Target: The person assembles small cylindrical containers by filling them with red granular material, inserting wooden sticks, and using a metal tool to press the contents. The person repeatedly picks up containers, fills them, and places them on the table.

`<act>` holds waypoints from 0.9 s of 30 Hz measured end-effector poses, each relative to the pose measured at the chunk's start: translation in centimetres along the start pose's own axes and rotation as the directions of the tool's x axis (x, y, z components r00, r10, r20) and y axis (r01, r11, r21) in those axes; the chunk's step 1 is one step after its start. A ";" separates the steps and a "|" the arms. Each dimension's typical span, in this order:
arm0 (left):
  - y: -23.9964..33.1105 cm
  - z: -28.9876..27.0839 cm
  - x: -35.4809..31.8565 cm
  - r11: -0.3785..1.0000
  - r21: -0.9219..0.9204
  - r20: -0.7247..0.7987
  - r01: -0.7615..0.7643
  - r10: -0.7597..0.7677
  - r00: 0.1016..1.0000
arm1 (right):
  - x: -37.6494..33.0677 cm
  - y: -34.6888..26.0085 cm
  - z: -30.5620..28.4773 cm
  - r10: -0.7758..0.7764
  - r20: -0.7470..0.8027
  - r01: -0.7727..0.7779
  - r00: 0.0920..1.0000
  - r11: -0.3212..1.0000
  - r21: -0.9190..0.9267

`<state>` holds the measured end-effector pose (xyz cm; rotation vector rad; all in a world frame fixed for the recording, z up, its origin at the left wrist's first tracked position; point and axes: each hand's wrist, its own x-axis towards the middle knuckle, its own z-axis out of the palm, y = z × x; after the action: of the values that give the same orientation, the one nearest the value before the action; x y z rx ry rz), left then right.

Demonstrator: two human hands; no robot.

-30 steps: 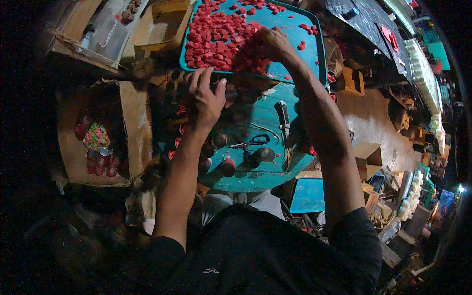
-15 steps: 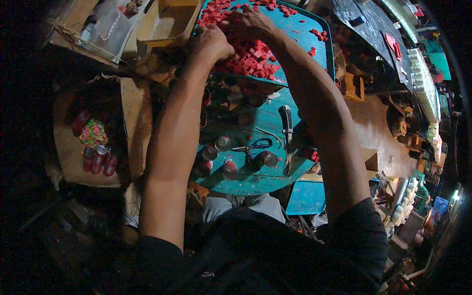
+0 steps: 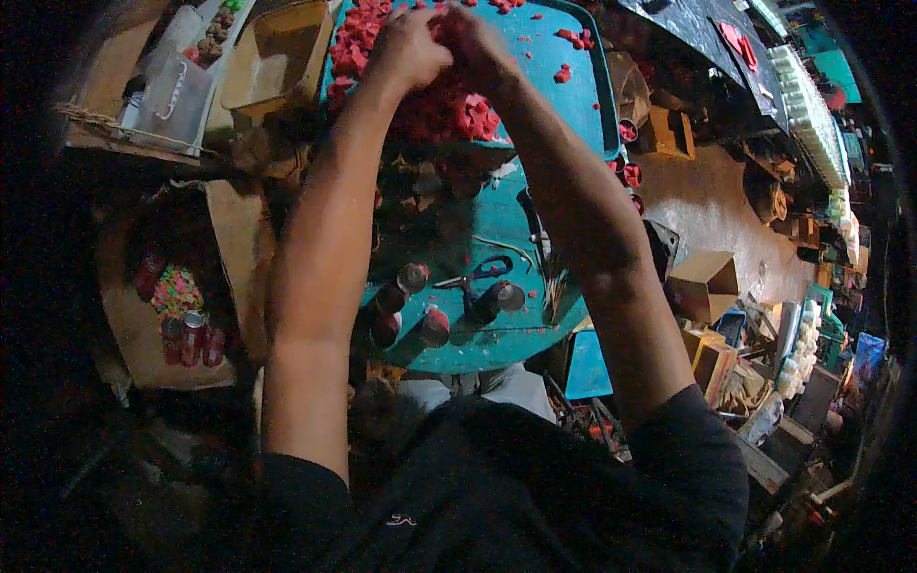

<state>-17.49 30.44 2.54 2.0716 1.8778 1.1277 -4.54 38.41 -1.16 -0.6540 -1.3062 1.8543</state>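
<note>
Both hands met at the far end of the teal table (image 3: pixel 535 334), over a heap of small red pieces (image 3: pixel 449 110) lying in a teal tray (image 3: pixel 583 105). The left hand (image 3: pixel 406 48) and right hand (image 3: pixel 478 48) touched each other, fingers curled down into the pile; whether they gripped any pieces could not be told. Nearer, blue-handled scissors (image 3: pixel 482 272) lay among dark cylinders (image 3: pixel 411 279). A cardboard box (image 3: pixel 272 57) stood left of the tray.

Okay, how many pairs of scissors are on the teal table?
1: the scissors lie near the front of the teal table, among the dark little cylinders. Others may be hidden under the arms.
</note>
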 end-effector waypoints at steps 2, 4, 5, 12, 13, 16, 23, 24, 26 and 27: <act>9.8 -3.0 2.8 0.974 -0.090 0.463 0.207 -0.143 0.875 | -0.6 0.0 -6.3 0.261 -0.106 -0.153 0.960 0.797 0.584; 9.4 -4.3 2.0 0.984 0.033 0.347 0.177 -0.178 0.921 | -1.9 -1.2 -2.2 0.278 -0.018 -0.212 0.961 0.773 0.597; 9.6 -4.3 1.9 0.986 0.073 0.294 0.151 -0.165 0.941 | -2.8 -2.1 -1.6 0.279 0.000 -0.225 0.960 0.774 0.592; 6.4 -4.4 -4.0 0.953 0.242 0.096 0.179 -0.207 0.974 | -4.6 -3.2 -4.4 0.290 0.091 -0.289 0.953 0.771 0.568; 8.0 -5.3 -5.5 0.952 0.167 0.079 0.257 -0.272 0.959 | -2.7 -0.9 -6.7 -0.019 0.464 -0.390 0.886 0.512 0.766; 5.4 -3.5 -11.8 0.980 0.087 -0.174 -0.176 0.189 0.966 | -4.6 -3.1 -5.3 0.176 0.040 -0.141 0.984 0.613 0.777; 13.5 1.2 -30.6 0.991 -0.037 0.464 0.125 -0.094 0.881 | -4.5 -1.6 -5.4 0.168 -0.010 -0.084 0.986 0.543 0.835; 13.2 4.0 -33.8 0.999 -0.044 0.335 0.016 -0.001 0.942 | -4.8 -1.1 -6.1 0.103 0.015 -0.070 0.995 0.552 0.831; 14.0 6.7 -35.4 0.985 -0.097 0.378 0.145 -0.098 0.920 | -5.0 -0.5 -6.8 0.056 -0.008 -0.026 0.998 0.579 0.815; 14.4 7.7 -35.9 0.971 -0.120 0.402 0.209 -0.145 0.904 | -4.7 -0.7 -6.9 0.068 -0.060 0.008 0.996 0.598 0.801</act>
<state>0.46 -2.10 -10.55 1.8276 1.6785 0.7280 3.67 38.47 -3.01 -0.2389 -0.2732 2.1462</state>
